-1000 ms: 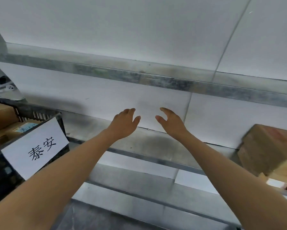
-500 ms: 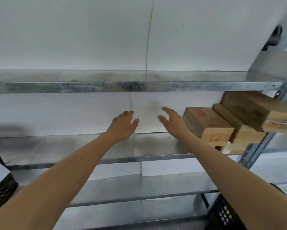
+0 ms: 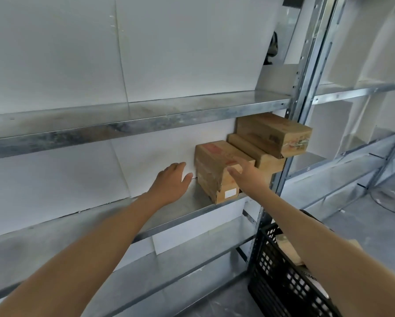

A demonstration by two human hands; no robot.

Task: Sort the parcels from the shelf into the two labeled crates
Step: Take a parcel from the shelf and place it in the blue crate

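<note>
Galvanised shelving with white back panels fills our view. The near parcel sits at the middle shelf's right end beside two stacked parcels; we cannot read its red print or white label. Our left hand hovers open just beside it; our right hand, fingers straight, reaches over its front corner

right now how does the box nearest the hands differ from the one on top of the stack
The near box stands on the shelf; the top box rests on another box. The near box's end shows a small white label; the top box's end carries coloured print. The right hand reaches across the near box, none nears the top box. Both are brown cartons.
</note>
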